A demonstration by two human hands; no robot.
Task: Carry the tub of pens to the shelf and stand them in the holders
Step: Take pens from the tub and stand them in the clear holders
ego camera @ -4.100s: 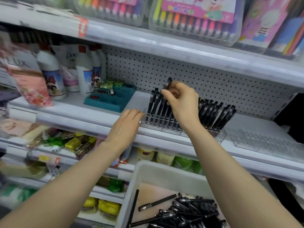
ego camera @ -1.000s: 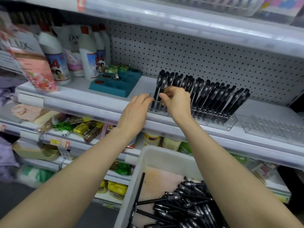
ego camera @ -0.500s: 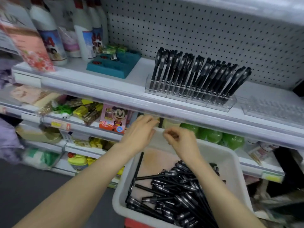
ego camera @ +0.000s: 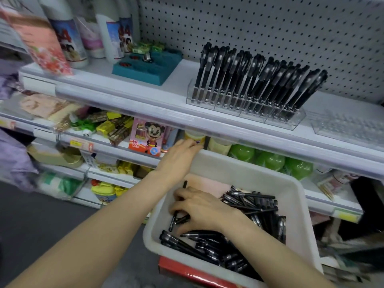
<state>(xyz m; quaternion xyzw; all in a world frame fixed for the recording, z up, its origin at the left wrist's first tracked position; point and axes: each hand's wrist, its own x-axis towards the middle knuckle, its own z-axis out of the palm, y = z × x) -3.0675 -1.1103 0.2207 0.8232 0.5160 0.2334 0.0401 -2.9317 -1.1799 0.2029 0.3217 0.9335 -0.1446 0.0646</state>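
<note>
Below the shelf [ego camera: 176,87], right hand [ego camera: 203,208] grips pens [ego camera: 172,220] in tub [ego camera: 239,170].

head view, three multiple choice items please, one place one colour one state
1. The teal tray sits: A on the floor; B left of the pen holder, same shelf; C right of the holder.
2. The pens are: A black; B red; C green.
3. The right hand: A lies flat on the shelf; B holds a bottle; C grips pens in the tub.
Answers: B, it lies off the holder's left end; A, every barrel is dark; C, fingers curl round pens.
</note>
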